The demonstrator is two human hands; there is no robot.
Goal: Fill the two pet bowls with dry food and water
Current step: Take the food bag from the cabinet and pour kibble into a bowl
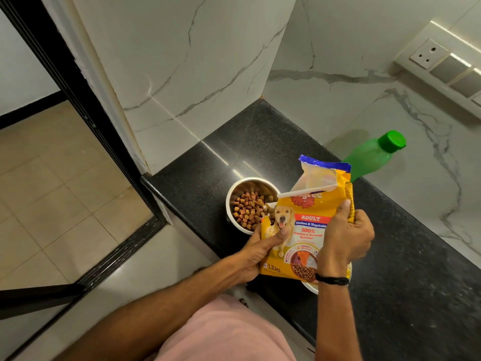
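Observation:
A yellow dog food bag (309, 225) with a torn-open top stands over the black counter. My left hand (260, 248) grips its lower left edge, thumb across the front. My right hand (346, 235) grips its right edge. Behind the bag, a steel bowl (234, 194) holds brown kibble (248, 211). A second steel bowl (309, 287) shows only as a rim under the bag and my right wrist; its contents are hidden. A green water bottle (374, 155) with a green cap stands behind the bag, capped.
The black granite counter (390, 256) runs along a white marble wall with a socket and switch panel (442, 66) at the upper right. The counter's left edge drops to a tiled floor (52, 178) beside a dark door frame.

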